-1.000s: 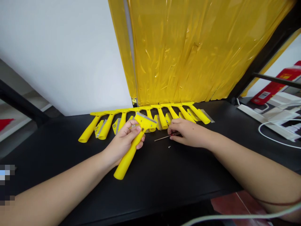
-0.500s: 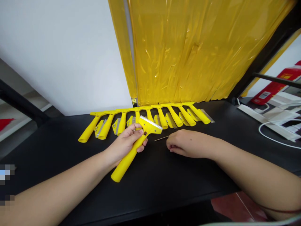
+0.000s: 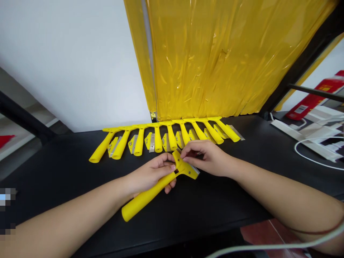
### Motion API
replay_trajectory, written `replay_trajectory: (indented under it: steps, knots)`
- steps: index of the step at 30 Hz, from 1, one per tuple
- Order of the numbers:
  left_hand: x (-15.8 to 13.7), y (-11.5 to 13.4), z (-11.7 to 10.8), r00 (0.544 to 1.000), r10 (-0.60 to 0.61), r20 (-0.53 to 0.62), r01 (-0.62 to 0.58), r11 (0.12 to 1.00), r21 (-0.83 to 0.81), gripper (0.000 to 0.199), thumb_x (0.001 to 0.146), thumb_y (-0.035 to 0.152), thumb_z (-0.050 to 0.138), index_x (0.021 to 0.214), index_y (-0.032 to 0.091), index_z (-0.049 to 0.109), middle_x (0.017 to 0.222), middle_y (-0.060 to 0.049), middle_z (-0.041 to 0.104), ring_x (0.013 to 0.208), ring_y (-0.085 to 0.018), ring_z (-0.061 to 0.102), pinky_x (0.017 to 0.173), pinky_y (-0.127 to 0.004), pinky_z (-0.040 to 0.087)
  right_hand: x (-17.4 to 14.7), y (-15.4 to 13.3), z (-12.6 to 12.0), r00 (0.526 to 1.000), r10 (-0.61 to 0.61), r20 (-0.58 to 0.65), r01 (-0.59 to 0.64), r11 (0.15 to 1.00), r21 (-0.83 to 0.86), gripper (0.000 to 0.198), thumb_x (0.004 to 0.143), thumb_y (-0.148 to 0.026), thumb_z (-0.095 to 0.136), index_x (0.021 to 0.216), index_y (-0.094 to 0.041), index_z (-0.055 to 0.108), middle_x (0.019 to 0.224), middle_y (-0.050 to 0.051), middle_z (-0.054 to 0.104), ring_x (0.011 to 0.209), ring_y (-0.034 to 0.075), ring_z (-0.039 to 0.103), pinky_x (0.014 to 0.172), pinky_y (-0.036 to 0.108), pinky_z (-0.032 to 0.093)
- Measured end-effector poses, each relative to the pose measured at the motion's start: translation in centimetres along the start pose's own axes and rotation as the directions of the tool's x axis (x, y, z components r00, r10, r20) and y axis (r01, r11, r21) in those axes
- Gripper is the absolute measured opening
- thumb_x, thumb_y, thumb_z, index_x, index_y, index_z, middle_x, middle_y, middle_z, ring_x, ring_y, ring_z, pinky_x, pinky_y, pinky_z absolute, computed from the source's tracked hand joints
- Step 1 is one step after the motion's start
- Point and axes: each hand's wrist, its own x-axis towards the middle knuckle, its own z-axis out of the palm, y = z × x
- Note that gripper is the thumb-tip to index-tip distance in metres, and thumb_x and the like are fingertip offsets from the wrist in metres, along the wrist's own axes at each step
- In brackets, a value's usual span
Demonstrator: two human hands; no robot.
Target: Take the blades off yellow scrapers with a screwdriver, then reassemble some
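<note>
My left hand point(image 3: 158, 172) is closed round the neck of a yellow scraper point(image 3: 146, 196), a long round handle with a wide flat head. Its handle points toward me and to the left; the head, with two small screw holes or screws and a metal strip along its edge, faces right. At the upper part of that head my right hand point(image 3: 206, 156) has its thumb and forefinger bent together, touching or nearly touching it. Whatever lies between those fingertips is hidden. Behind both hands, more yellow scraper handles point(image 3: 125, 145) lie in a row, with yellow blade covers point(image 3: 148, 141) and metal blades between them.
The black tabletop point(image 3: 67, 186) meets a white panel point(image 3: 80, 64) and a yellow plastic sheet point(image 3: 215, 64) at the back. On the right are a white power strip point(image 3: 301, 136) with cables and a red package point(image 3: 314, 96). A pale cable point(image 3: 268, 246) crosses the lower right.
The held scraper has come right and nearer, its head turned clockwise. My right hand has moved up to the head. The thin metal rod seen beside that hand no longer shows.
</note>
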Motion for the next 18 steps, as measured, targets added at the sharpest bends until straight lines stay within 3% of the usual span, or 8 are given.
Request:
replay_trajectory:
  steps: [3, 7, 15, 18]
  knots:
    - [0.1, -0.1, 0.1, 0.999, -0.001, 0.032, 0.001, 1.0, -0.002, 0.031, 0.101, 0.043, 0.066, 0.112, 0.021, 0.049, 0.071, 0.0, 0.07, 0.054, -0.014, 0.065, 0.052, -0.024, 0.05, 0.2, 0.1, 0.3, 0.999, -0.036, 0.023, 0.036, 0.999, 0.011, 0.006, 0.097, -0.023, 0.07, 0.096, -0.021, 0.075, 0.091, 0.003, 0.063, 0.084, 0.017, 0.061, 0.076, 0.032, 0.052]
    - [0.1, 0.0, 0.1, 0.999, 0.006, 0.049, -0.006, 1.0, 0.007, 0.029, 0.101, 0.043, 0.067, 0.109, 0.02, 0.05, 0.071, 0.0, 0.069, 0.056, -0.014, 0.065, 0.053, -0.024, 0.052, 0.3, 0.5, 0.5, 0.998, -0.001, 0.059, -0.002, 0.998, 0.059, 0.004, 0.094, -0.025, 0.073, 0.095, -0.021, 0.075, 0.089, 0.002, 0.058, 0.085, 0.017, 0.058, 0.079, 0.034, 0.05]
    - [0.0, -0.1, 0.4, 0.997, 0.041, 0.067, -0.044, 0.997, 0.056, 0.029, 0.099, 0.041, 0.069, 0.102, 0.021, 0.048, 0.073, 0.002, 0.066, 0.064, -0.016, 0.069, 0.054, -0.025, 0.057, 0.2, 0.9, 1.3, 0.978, 0.174, 0.112, -0.195, 0.957, 0.216, 0.015, 0.089, -0.026, 0.075, 0.088, -0.02, 0.061, 0.076, -0.005, 0.048, 0.067, 0.012, 0.043, 0.061, 0.028, 0.038]
    - [0.0, 0.1, 0.4, 0.998, 0.018, 0.056, -0.022, 0.997, 0.07, 0.029, 0.099, 0.042, 0.068, 0.103, 0.021, 0.049, 0.072, 0.001, 0.066, 0.06, -0.014, 0.066, 0.052, -0.023, 0.053, 0.3, 0.8, 1.3, 0.973, 0.197, 0.118, -0.222, 0.94, 0.258, 0.022, 0.089, -0.028, 0.075, 0.091, -0.022, 0.054, 0.072, -0.007, 0.044, 0.065, 0.012, 0.041, 0.058, 0.027, 0.036]
